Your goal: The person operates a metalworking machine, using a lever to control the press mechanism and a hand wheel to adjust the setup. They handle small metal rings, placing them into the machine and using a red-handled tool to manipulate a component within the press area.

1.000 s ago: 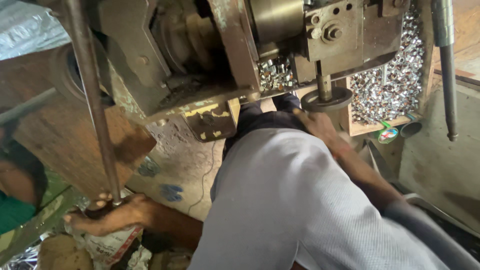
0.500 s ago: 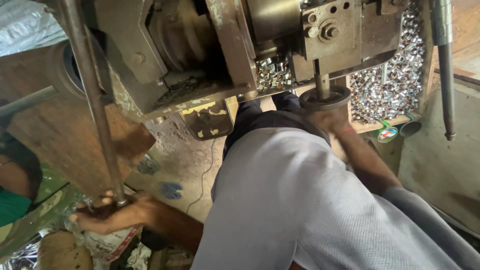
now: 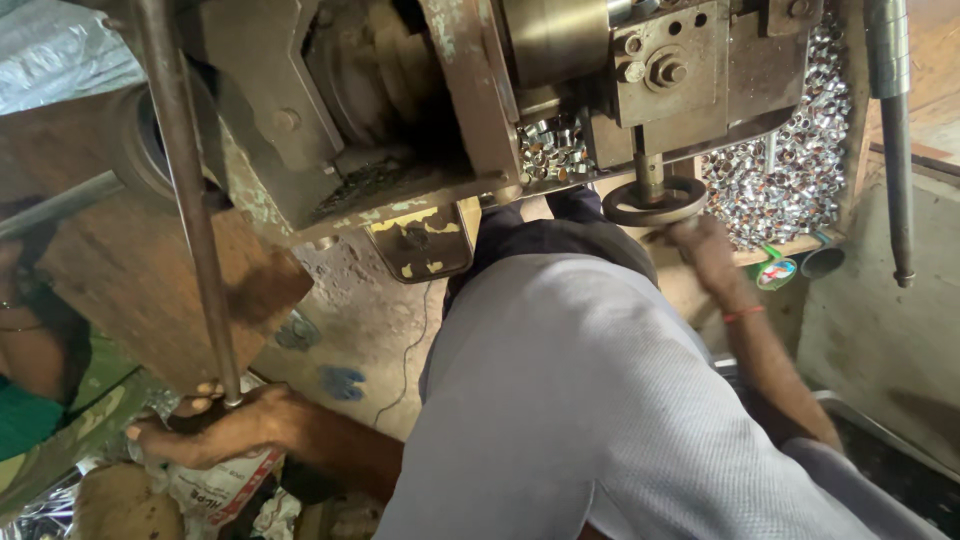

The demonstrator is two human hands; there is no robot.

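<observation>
- Since the earlier frames the view has tipped a little, so the left hand (image 3: 215,432) sits slightly higher in the picture; its grip at the foot of the long steel rod (image 3: 190,210) looks unchanged.
- Left hand: fingers curl loosely around the lower end of the rod, fingertips (image 3: 205,392) showing just beside the metal, the thumb side resting on a crumpled printed bag (image 3: 225,490) beneath it.
- From that hand the rod rises steeply, up past the worn green machine body (image 3: 400,130) directly above.
- Right hand (image 3: 700,245): reached far forward, it meets the underside of the small round handwheel (image 3: 655,203). Whether the fingers are closed on the rim or only pressed against it cannot be told, since the wheel hides them.
- A thin red band (image 3: 742,314) circles the wrist behind that hand.
- Just beyond the right hand, a heap of small shiny metal rings (image 3: 790,170) fills the space behind the wheel.
- Right of the hand lie a small round tin (image 3: 776,272) and a short grey tube (image 3: 826,262), near each other on a ledge.
- Between the two arms, the person's grey-clothed knee (image 3: 590,400) takes up the middle of the view.
- Beyond the left hand, at the picture's edge, another person's green sleeve (image 3: 40,415) is visible.
</observation>
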